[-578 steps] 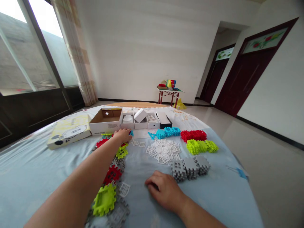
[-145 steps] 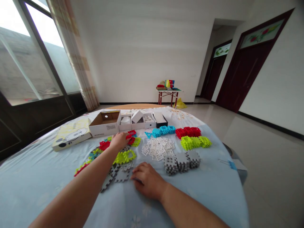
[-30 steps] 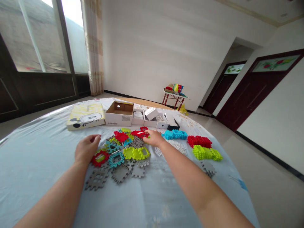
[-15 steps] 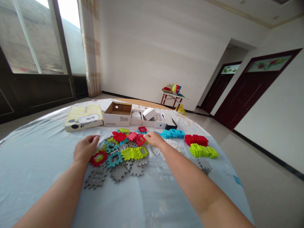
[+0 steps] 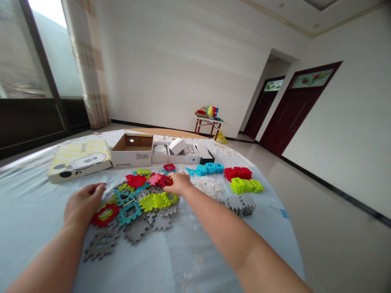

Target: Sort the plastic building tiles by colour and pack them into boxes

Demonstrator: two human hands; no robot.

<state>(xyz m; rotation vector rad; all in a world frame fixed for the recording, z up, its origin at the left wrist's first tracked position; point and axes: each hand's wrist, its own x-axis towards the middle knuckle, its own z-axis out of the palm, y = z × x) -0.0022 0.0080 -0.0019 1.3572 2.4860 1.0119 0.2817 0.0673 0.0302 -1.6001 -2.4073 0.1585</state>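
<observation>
A mixed heap of interlocking plastic tiles in red, teal, lime and grey lies in front of me. My right hand (image 5: 179,183) is at the heap's far right edge, thumb and fingers closed on a red interlocking tile (image 5: 165,180). My left hand (image 5: 84,202) hovers at the heap's left side with its fingers curled together; anything inside them is hidden. Close to it lies a red tile with a large hole (image 5: 105,215). Lime tiles (image 5: 157,201) and a teal frame tile (image 5: 130,211) lie between my hands. A grey window tile (image 5: 102,244) is nearest to me.
Sorted tiles stand to the right: blue (image 5: 209,169), red (image 5: 238,173), lime (image 5: 247,185), grey (image 5: 241,204) and loose white ones (image 5: 209,187). Behind are a yellow cartoon box lid (image 5: 81,158), an open box (image 5: 132,158) and several small white boxes (image 5: 160,152).
The view has swung right, so everything sits further left. My right hand has turned over the red tile at the heap's edge. My left hand stays beside the heap, still curled.
</observation>
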